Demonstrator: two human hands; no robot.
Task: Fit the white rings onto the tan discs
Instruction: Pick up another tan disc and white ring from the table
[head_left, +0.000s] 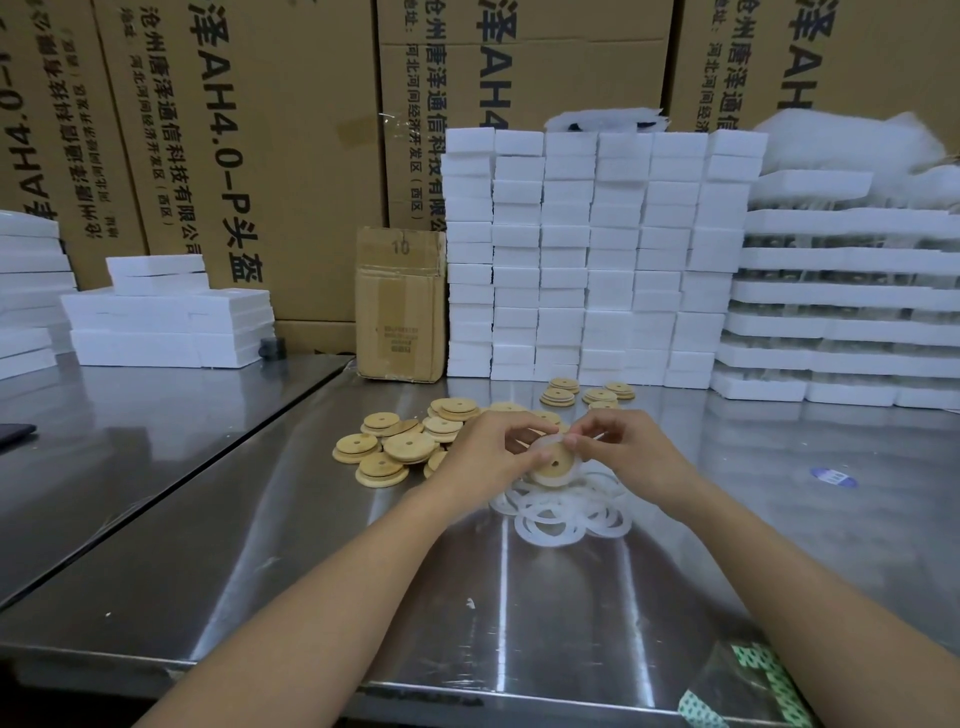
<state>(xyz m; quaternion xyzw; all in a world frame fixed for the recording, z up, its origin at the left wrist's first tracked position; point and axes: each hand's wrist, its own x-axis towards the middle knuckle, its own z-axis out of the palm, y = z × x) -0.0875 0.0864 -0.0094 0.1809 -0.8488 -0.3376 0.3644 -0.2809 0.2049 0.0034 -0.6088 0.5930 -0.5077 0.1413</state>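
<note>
Between both hands I hold a tan disc (551, 464) with a small centre hole, tilted toward me, with a white ring (545, 443) stretched along its upper edge. My left hand (485, 454) grips the disc from the left. My right hand (621, 447) pinches the ring at the disc's top right. Below the hands lies a heap of loose white rings (563, 514). To the left, several bare tan discs (400, 447) lie scattered on the steel table. A few small stacks of discs (582, 392) stand further back.
Tall stacks of white foam blocks (597, 249) and foam trays (841, 312) line the back and right. A small cardboard box (400, 306) stands behind the discs. More foam slabs (166, 322) sit at the left. A green-patterned bag (748, 686) lies at the table's front edge.
</note>
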